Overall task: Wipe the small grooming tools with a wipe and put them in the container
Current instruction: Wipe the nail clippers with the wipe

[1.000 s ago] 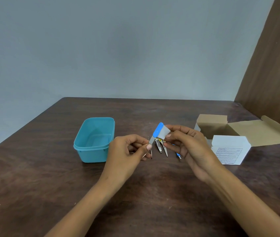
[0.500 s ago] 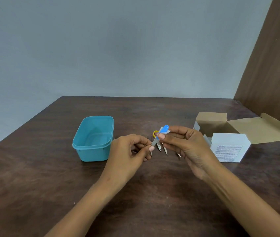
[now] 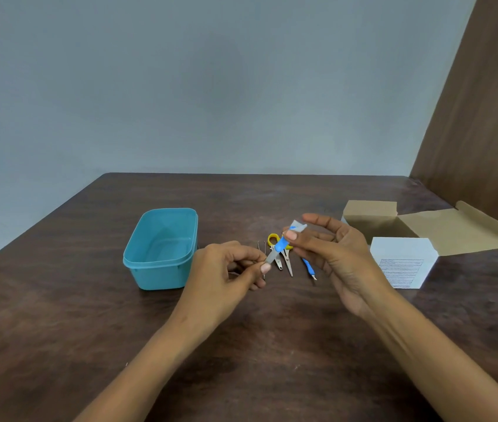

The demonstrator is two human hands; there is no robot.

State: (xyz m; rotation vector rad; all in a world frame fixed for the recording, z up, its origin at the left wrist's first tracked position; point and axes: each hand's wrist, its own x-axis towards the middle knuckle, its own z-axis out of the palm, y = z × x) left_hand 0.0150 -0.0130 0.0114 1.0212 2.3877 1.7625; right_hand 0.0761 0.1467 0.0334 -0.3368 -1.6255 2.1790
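1. Since the earlier frames, the right hand (image 3: 337,257) has spread its fingers; only thumb and forefinger now pinch the small pale wipe (image 3: 299,226) round the blue handle of the slim blue-handled metal file (image 3: 275,250).
2. The left hand (image 3: 226,277) pinches the file's metal tip, held above the dark wooden table (image 3: 59,330).
3. Yellow-handled scissors (image 3: 284,254) and a blue-handled cuticle pusher (image 3: 309,268) lie on the table beneath.
4. The teal rectangular plastic container (image 3: 159,249) stands just left of the left hand.
5. An opened cardboard box (image 3: 418,229) and a white printed packet (image 3: 401,261) sit to the right.
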